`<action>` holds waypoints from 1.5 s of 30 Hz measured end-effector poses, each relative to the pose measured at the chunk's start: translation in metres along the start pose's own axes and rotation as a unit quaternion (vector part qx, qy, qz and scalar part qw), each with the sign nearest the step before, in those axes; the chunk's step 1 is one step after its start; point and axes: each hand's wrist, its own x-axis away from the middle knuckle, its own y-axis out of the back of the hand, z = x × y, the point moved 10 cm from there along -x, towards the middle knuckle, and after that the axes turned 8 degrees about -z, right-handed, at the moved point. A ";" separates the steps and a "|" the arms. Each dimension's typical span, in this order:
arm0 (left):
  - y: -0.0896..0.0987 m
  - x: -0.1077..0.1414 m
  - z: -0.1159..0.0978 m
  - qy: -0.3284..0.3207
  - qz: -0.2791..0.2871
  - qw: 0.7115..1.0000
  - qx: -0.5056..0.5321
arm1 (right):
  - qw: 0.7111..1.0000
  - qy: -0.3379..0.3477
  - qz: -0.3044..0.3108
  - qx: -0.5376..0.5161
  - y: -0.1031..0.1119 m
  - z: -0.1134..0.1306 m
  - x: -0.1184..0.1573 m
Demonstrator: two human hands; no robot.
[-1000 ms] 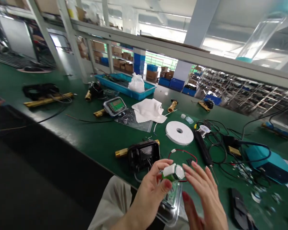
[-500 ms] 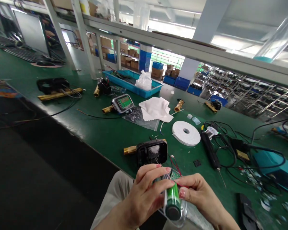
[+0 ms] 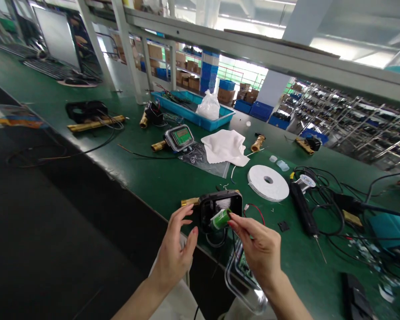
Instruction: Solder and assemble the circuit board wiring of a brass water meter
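Note:
A green cylindrical battery (image 3: 221, 219) is pinched in the fingertips of my right hand (image 3: 258, 242), tilted at the mouth of a black housing (image 3: 205, 205). The housing lies on the green table with a brass pipe end (image 3: 189, 202) at its left. My left hand (image 3: 176, 242) holds nothing, its fingers apart, just left of the housing. Below my right hand, a clear cover with a circuit board (image 3: 244, 266) hangs at the table edge, partly hidden by that hand. A red wire (image 3: 258, 210) with a white plug curves behind the fingers.
Right of the housing are a white tape roll (image 3: 268, 183), a soldering iron (image 3: 302, 209) and tangled black cables. Farther back lie a white cloth (image 3: 225, 147), a meter with a green display (image 3: 180, 137) and a blue tray (image 3: 191, 120). The table's front edge (image 3: 136, 195) runs diagonally.
My right hand has carried the battery up from the clear cover to the black housing. My left hand has let go and opened, moving left. The clear cover now hangs lower, without a hand around it.

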 end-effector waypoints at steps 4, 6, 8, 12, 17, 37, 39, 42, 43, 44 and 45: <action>-0.015 -0.013 0.009 0.037 0.042 0.998 0.015 | 0.986 0.150 0.037 0.070 -0.029 0.017 0.010; -0.019 -0.016 0.013 0.050 0.050 0.997 0.005 | 0.974 0.191 0.071 0.094 -0.042 0.019 0.016; -0.023 -0.018 0.015 0.053 0.057 0.997 -0.002 | 0.964 0.217 0.095 0.117 -0.050 0.020 0.019; -0.028 -0.020 0.016 0.047 0.066 0.997 -0.004 | 0.948 0.248 0.114 0.165 -0.059 0.023 0.019; -0.030 -0.022 0.018 0.045 0.066 0.997 -0.019 | 0.941 0.248 0.134 0.185 -0.069 0.021 0.018; -0.030 -0.023 0.007 -0.025 0.043 0.994 -0.098 | 0.960 0.040 0.170 0.220 -0.094 -0.018 -0.006; -0.030 -0.023 0.006 -0.026 0.039 0.993 -0.108 | 0.958 0.012 0.169 0.231 -0.097 -0.021 -0.007; -0.031 -0.027 0.006 -0.016 0.032 0.993 -0.116 | 0.953 -0.022 0.159 0.257 -0.097 -0.022 -0.011; -0.032 -0.029 0.006 -0.011 0.028 0.993 -0.117 | 0.952 -0.027 0.156 0.264 -0.097 -0.020 -0.012; -0.032 -0.031 0.007 -0.004 0.024 0.992 -0.121 | 0.951 -0.027 0.154 0.266 -0.096 -0.018 -0.013; -0.033 -0.032 0.008 0.004 0.020 0.991 -0.130 | 0.952 -0.021 0.153 0.265 -0.094 -0.014 -0.013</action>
